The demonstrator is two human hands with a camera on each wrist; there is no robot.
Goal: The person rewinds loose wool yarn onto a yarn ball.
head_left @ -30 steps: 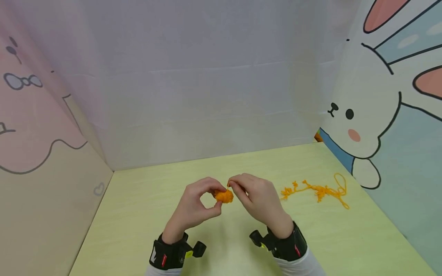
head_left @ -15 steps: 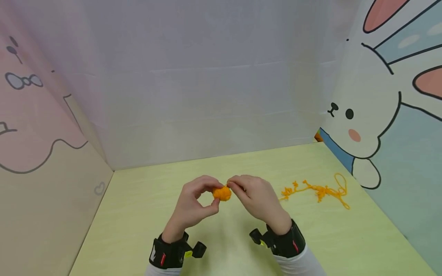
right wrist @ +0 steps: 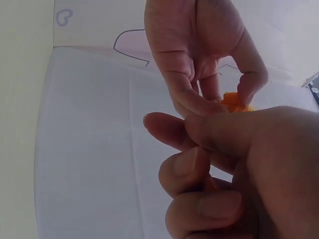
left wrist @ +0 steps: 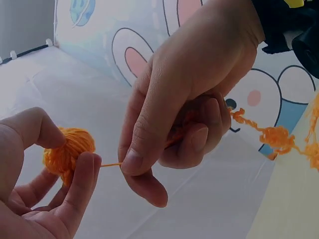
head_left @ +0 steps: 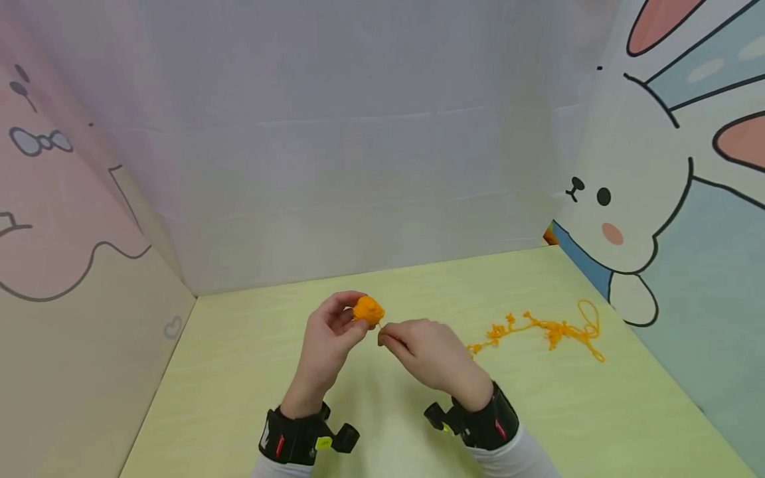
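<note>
A small ball of orange yarn (head_left: 368, 311) is pinched between the thumb and fingers of my left hand (head_left: 325, 342), held above the table. In the left wrist view, a taut strand runs from the ball (left wrist: 75, 144) to my right hand (left wrist: 174, 94), whose thumb and forefinger pinch it. More yarn passes through the curled fingers of that hand and comes out on its far side as a knotted, tangled length (left wrist: 277, 139). In the right wrist view, the right hand's fingers cover most of the yarn, and only part of the ball (right wrist: 233, 101) shows behind them.
The loose, tangled yarn (head_left: 556, 330) trails across the right side of the pale green table (head_left: 239, 372). A white curtain (head_left: 370, 166) closes off the back. Printed panels stand left and right, the right one with a rabbit (head_left: 621, 199).
The left hand has turned and shifted left and up with the ball. My right hand has come lower and to the left, from above the ball to below its right side, drawing the loose yarn along.
</note>
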